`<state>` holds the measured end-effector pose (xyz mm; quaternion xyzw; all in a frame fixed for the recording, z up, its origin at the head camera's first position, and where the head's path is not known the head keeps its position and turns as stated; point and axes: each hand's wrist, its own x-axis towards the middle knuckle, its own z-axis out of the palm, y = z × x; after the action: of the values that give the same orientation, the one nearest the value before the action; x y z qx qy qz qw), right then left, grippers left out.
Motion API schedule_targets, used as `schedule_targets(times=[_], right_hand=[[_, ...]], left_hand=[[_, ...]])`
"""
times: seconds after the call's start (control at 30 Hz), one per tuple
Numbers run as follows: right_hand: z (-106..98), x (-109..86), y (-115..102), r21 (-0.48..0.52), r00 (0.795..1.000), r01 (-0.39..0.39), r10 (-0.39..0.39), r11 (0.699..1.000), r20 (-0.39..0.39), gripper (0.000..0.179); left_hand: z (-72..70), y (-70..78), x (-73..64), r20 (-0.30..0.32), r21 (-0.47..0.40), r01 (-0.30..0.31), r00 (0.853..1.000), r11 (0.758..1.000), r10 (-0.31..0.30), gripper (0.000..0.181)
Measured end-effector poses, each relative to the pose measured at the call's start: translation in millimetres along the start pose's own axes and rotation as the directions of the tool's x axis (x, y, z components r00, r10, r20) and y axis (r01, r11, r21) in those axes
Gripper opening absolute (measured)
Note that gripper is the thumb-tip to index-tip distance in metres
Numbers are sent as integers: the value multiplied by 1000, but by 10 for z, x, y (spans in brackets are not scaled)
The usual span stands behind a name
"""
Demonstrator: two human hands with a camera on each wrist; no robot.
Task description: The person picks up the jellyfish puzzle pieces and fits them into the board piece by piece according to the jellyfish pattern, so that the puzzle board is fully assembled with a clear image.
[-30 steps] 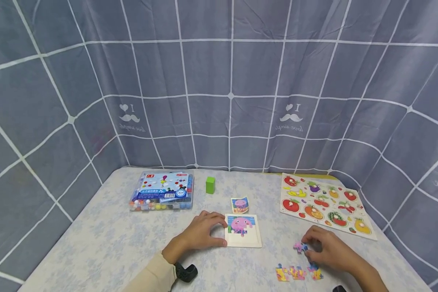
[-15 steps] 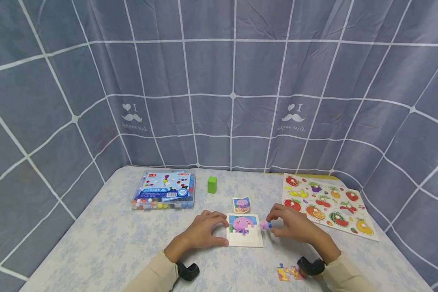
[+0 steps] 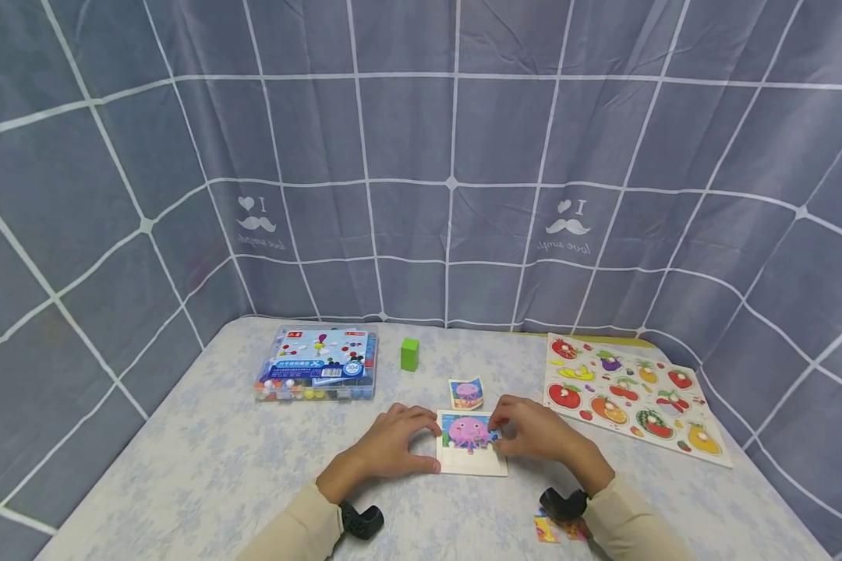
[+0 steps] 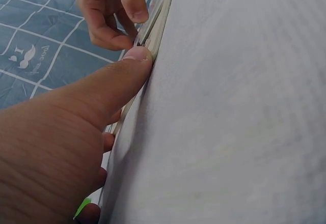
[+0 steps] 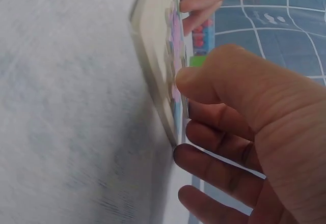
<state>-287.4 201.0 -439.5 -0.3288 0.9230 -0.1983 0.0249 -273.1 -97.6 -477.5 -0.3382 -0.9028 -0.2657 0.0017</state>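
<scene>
A small jigsaw tray lies on the table, its upper part filled with a pink octopus picture and its lower part bare. At its left edge my left hand grips it, thumb near the front corner and fingers near the back one. My right hand pinches a jigsaw piece at the right side of the picture; the fingertips hide most of the piece. In the right wrist view the thumb lies over the tray's picture. Several loose jigsaw pieces lie nearer, partly hidden by the right wrist.
Behind the tray is a small octopus picture card with a curled edge. A green block stands farther back. To the left sits a clear box of coloured balls; a fruit puzzle board lies at right.
My right hand has picked up the piece from beside the loose ones and carried it left and away from me to the tray's right side. The left hand stays at the tray.
</scene>
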Motion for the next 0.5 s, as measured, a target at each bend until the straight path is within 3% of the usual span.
schedule_targets(times=[0.5], right_hand=[[64, 5, 12, 27, 1000, 18, -18, 999, 12, 24]], left_hand=[[4, -20, -1, 7, -20, 6, 1000, 1000, -6, 43]])
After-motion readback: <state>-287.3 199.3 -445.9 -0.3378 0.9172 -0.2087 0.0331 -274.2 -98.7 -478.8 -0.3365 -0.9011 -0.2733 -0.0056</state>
